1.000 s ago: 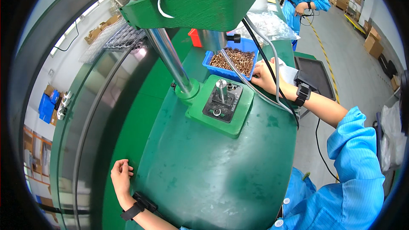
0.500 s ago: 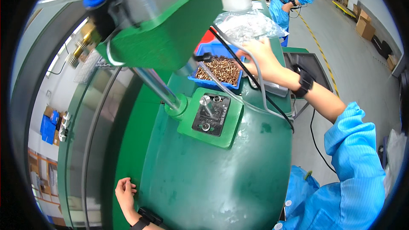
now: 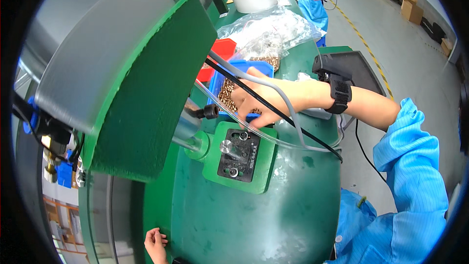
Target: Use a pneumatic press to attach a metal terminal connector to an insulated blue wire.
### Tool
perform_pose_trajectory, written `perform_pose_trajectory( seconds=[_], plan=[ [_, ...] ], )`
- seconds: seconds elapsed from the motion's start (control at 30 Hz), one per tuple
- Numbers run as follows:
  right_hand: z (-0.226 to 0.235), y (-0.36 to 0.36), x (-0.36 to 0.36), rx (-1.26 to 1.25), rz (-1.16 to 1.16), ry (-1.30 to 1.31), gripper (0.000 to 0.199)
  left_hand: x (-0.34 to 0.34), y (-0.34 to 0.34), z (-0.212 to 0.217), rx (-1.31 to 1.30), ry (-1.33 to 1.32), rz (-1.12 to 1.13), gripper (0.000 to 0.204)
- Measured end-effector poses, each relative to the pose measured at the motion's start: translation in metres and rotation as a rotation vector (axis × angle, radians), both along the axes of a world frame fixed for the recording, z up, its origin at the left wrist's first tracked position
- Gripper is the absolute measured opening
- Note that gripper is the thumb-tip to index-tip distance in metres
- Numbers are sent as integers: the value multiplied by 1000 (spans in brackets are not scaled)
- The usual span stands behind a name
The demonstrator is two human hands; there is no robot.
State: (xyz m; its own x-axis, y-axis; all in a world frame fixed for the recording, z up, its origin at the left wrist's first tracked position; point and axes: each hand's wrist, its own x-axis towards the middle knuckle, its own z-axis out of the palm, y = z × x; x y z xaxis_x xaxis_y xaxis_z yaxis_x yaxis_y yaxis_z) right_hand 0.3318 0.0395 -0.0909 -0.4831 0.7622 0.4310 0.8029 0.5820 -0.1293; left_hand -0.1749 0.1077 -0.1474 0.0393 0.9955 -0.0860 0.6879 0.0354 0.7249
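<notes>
Copper-coloured parts (image 3: pixel 226 95) sit in the blue bin (image 3: pixel 260 67) on the table (image 3: pixel 303 181); picking looks like the step in hand, right hand (image 3: pixel 264 100) over them; cannot tell if its grip pinches any; left hand (image 3: pixel 155 245) loosely curled; next move likely calls for pinching one.

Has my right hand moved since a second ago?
Yes, your right hand has moved left relative to the green press base, from beside the blue bin to over it.

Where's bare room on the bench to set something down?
Bare: green bench top this side of the press base, between left hand and the top's right edge. Crowded: beyond the base, with blue bin, right hand, cables, plastic bag.
</notes>
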Motion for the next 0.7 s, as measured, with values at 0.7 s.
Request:
perform_pose_trajectory(
  seconds=[0.7],
  plan=[
    [-4, -10, 5, 90, 125, 50, 4, 25, -13, 20, -42, 72, 7, 20]
  ],
)
